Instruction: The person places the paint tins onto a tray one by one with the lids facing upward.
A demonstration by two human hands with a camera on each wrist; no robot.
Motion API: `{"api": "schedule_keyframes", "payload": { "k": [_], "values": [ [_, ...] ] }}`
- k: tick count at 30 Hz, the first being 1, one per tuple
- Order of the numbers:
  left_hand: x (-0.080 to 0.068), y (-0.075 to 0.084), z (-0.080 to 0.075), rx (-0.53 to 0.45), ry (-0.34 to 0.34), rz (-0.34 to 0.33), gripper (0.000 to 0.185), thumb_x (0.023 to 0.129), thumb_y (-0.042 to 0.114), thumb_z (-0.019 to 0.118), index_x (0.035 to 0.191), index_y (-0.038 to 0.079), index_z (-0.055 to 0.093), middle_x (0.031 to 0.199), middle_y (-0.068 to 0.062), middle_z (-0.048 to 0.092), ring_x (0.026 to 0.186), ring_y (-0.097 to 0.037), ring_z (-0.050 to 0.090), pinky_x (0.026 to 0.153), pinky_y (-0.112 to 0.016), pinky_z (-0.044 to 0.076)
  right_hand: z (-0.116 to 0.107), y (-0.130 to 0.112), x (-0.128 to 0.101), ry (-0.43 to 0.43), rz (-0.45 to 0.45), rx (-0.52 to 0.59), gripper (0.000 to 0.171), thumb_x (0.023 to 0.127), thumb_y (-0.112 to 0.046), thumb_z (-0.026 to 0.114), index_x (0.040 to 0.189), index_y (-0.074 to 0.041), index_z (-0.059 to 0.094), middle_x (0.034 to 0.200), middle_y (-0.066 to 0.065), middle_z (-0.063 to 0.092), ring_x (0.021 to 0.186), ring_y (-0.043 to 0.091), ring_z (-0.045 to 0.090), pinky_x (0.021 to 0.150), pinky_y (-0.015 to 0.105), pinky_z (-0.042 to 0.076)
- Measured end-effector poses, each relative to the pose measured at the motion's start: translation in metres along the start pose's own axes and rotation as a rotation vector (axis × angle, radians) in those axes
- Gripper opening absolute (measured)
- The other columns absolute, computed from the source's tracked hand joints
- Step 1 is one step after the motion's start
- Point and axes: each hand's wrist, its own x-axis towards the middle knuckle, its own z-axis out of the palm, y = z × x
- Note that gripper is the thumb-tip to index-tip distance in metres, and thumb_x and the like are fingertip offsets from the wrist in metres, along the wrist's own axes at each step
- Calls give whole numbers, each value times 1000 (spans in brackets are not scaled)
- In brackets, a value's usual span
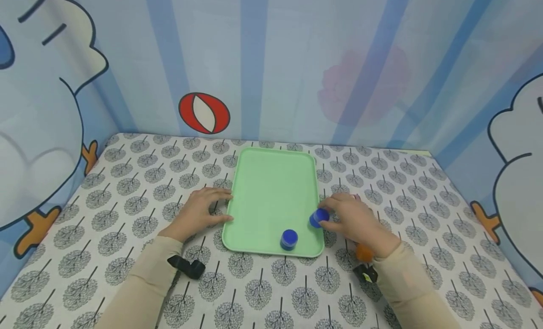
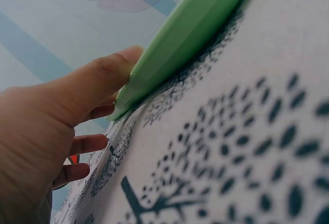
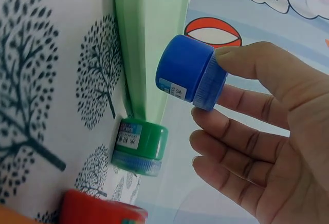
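Observation:
A light green tray [image 1: 271, 192] lies on the patterned cloth. My right hand [image 1: 354, 220] pinches a small blue paint jar [image 1: 319, 217] between thumb and fingers at the tray's right rim. In the right wrist view, this labelled jar [image 3: 185, 70] is tilted and its ribbed lid faces the palm. A second blue jar [image 1: 289, 240] stands inside the tray near the front edge. My left hand [image 1: 199, 211] rests at the left rim, thumb and fingers spread apart. In the left wrist view, the thumb [image 2: 103, 80] touches the tray's side [image 2: 169, 54].
A green jar [image 3: 139, 144] and a red jar [image 3: 100, 208] sit on the cloth to the right of the tray. Partly under my right wrist shows an orange jar [image 1: 364, 252]. A printed curtain [image 1: 275, 65] hangs behind the table.

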Motion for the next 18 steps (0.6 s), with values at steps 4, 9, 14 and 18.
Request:
{"api": "schedule_keyframes", "payload": {
  "k": [4,9,14,18],
  "values": [
    [0,-1,0,0,0,1,55,77,39,78,125,14,64,138,-6,57,130,-31,48,112,-58,31,-1,-5,3,-22,-2,-15,36,80,-30,77,108,-9,68,97,3,67,91,19,61,80,38,56],
    [0,0,0,-2,-2,2,56,78,38,78,125,14,63,139,-5,57,131,-31,48,112,-58,31,-1,-10,7,-40,-35,-20,37,80,-30,76,108,-8,68,99,5,68,94,20,61,85,38,56],
    [0,1,-1,-11,1,-1,55,77,38,78,125,14,64,139,-5,57,131,-31,48,112,-58,31,-1,-14,12,-40,-78,-34,36,80,-31,76,107,-8,69,94,0,68,85,13,58,77,31,54],
    [-1,1,0,-13,3,0,55,77,38,78,125,14,64,138,-6,57,131,-32,48,112,-59,31,1,-16,16,-44,-96,-62,35,80,-32,76,107,-9,70,91,-2,67,82,11,57,75,29,52]
  ]
}}
